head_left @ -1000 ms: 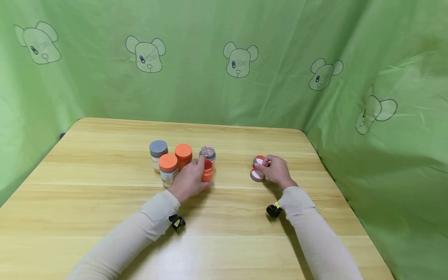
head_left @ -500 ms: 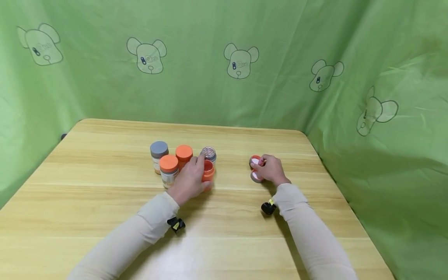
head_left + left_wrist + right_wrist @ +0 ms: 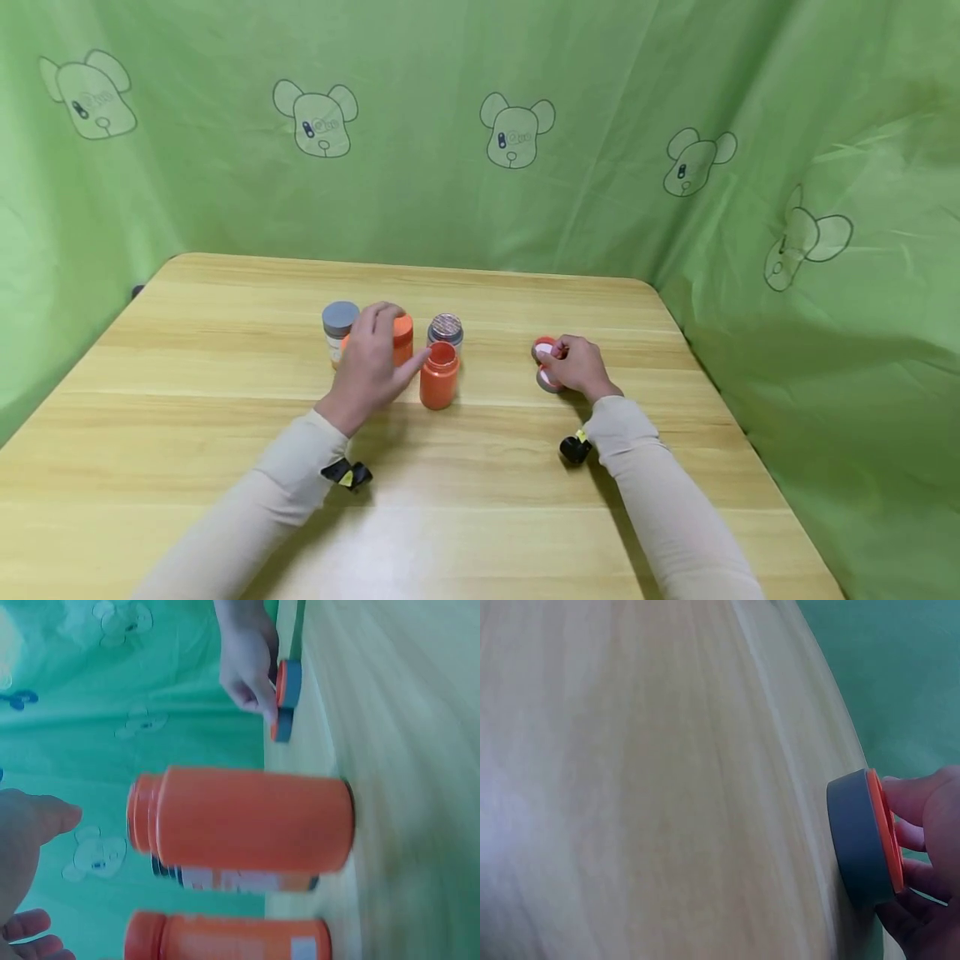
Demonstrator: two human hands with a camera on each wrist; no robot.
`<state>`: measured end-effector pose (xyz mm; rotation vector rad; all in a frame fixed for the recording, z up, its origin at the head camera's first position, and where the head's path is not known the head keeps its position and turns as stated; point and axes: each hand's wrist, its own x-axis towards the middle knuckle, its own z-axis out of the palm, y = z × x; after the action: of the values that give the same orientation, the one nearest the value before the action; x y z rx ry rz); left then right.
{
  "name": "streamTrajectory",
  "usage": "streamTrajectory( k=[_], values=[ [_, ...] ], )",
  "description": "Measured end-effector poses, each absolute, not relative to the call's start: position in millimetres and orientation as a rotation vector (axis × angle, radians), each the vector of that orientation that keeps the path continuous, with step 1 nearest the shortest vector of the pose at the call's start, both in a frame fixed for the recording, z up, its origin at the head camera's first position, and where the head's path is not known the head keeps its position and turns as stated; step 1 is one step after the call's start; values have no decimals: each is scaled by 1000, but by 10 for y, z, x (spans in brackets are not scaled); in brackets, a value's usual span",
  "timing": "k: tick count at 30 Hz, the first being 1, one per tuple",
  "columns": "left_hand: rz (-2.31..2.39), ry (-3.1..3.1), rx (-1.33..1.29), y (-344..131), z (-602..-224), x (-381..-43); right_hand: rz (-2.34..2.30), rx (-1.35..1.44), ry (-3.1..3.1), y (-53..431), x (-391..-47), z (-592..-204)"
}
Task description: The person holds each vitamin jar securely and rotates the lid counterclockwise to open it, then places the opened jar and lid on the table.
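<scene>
head view: right hand seemingly stacks orange lid on grey lid.

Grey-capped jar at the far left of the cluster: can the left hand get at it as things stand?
Probably yes: the left hand hovers open over the cluster, right beside the grey-capped jar, whose cap is uncovered.

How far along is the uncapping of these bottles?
Two bottles stand open: the orange bottle and the foil-sealed one. The right hand rests on two removed caps. The left hand reaches over the capped orange bottles; the grey-capped bottle remains untouched.
</scene>
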<state>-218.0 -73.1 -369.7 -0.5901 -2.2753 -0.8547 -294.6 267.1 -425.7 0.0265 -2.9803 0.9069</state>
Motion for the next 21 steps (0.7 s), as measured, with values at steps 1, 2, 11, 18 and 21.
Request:
streamTrajectory(
  k=[1, 2, 11, 18, 21],
  values=[
    [-851, -2281, -568, -773, -3711, -2177, 909, 30, -2977, 2672, -2943, -4260],
    [-848, -2286, -546, -814, -3726, -2172, 909, 34, -2971, 2676, -2941, -4264],
    [-849, -2331, -384, -1095, -3869, -2136, 972, 21, -2896, 2720, -2882, -4272],
    [-977, -2542, -260, -1179, -3978, -2127, 1053, 91, -2822, 2674, -2755, -4181],
    [-1050, -2642, -227, -1202, -4035, -2139, 1121, 135, -2788, 2607, -2673, -4130]
  ],
)
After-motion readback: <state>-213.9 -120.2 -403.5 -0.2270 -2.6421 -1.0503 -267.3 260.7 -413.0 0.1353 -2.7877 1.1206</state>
